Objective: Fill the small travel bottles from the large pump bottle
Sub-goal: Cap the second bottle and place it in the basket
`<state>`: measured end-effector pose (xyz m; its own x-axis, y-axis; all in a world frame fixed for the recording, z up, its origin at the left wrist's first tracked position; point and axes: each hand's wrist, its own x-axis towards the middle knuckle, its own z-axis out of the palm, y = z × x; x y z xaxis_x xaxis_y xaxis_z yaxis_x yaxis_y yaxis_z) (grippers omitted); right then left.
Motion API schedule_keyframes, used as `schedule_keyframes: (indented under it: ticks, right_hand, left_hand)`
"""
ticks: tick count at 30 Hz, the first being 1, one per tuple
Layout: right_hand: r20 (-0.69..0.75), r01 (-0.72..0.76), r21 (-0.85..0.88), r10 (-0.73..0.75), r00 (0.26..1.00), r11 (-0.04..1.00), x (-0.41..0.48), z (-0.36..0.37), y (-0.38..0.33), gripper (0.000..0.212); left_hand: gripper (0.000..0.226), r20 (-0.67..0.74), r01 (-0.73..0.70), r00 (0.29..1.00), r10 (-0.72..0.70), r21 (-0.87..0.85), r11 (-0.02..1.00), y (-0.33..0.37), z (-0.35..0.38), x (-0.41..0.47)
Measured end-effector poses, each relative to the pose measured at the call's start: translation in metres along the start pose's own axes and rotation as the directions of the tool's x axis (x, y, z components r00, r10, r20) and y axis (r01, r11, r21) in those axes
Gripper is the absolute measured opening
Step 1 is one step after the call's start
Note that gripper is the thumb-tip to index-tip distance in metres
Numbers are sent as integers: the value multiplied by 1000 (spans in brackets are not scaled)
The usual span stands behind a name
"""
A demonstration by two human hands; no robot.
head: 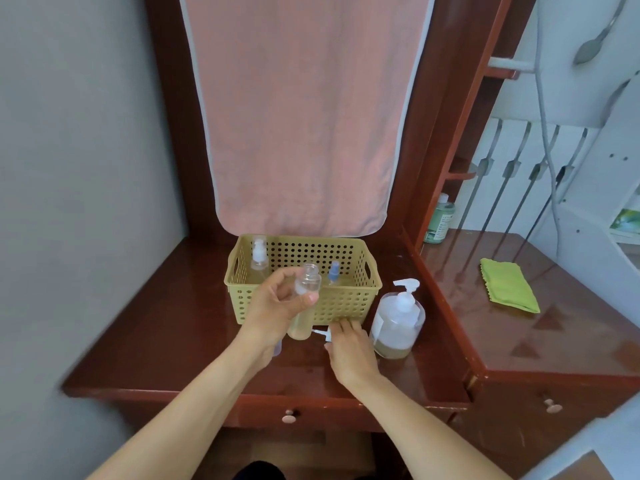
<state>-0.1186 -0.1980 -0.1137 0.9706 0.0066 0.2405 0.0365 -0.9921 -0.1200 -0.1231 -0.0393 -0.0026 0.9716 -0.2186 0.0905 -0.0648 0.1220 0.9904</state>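
My left hand [277,303] holds a small clear travel bottle [306,296] upright, with no cap on its open neck and yellowish liquid in its lower part. My right hand [349,348] lies low on the table with its fingers on a small white pump cap [323,335]. The large clear pump bottle [398,323] stands just right of that hand, with a little yellowish liquid at its bottom. Two more small bottles stand in the yellow perforated basket [346,304]: one with a white pump top [259,259] and one with a blue top [333,271].
A pink towel [301,116] hangs behind the basket. On the raised counter to the right lie a folded green cloth [507,285] and, further back, a green bottle [440,220]. Drawer knobs [289,416] sit under the table's front edge.
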Motion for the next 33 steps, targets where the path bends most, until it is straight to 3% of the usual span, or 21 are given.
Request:
schedule_keyframes:
  ticks: [4, 6, 9, 11, 14, 18, 21, 26, 33]
  right_hand:
    - [-18, -32, 65, 33, 999, 997, 2, 4, -4, 35]
    - [-29, -105, 223, 114, 993, 969, -4, -7, -6, 28]
    - [-14, -182, 533, 224, 975, 826, -21, -42, 0, 7]
    - [-21, -197, 658, 279, 960, 727, -35, -75, 10, 6]
    - [-100, -130, 786, 332, 938, 604, -53, -132, 30, 17]
    - [-143, -16, 822, 234, 962, 569, -71, -193, 41, 18]
    - [-147, 13, 804, 178, 973, 594, -77, -216, 43, 19]
    - [-169, 24, 658, 117, 979, 753, -72, -231, 44, 16]
    - [-167, 108, 456, -35, 985, 884, -55, -255, 31, 17]
  left_hand:
    - [34, 16, 21, 1000, -21, -12, 1000, 0, -1, -3]
    - [35, 22, 14, 1000, -13, -20, 1000, 2, -1, -5]
    - [33, 30, -20, 999, 20, -11, 1000, 7, -2, -7]
    - [33, 34, -36, 999, 36, 0, 999, 10, -4, -8]
    - [36, 41, -62, 997, 60, 41, 997, 13, -5, -10]
    - [40, 45, -99, 994, 95, 121, 988, 15, 2, -15]
    - [41, 56, -129, 991, 122, 147, 981, 15, 9, -17]
    - [40, 70, -165, 986, 154, 194, 967, 17, 13, -20]
    - [43, 94, -203, 979, 182, 308, 929, 19, 15, -25]
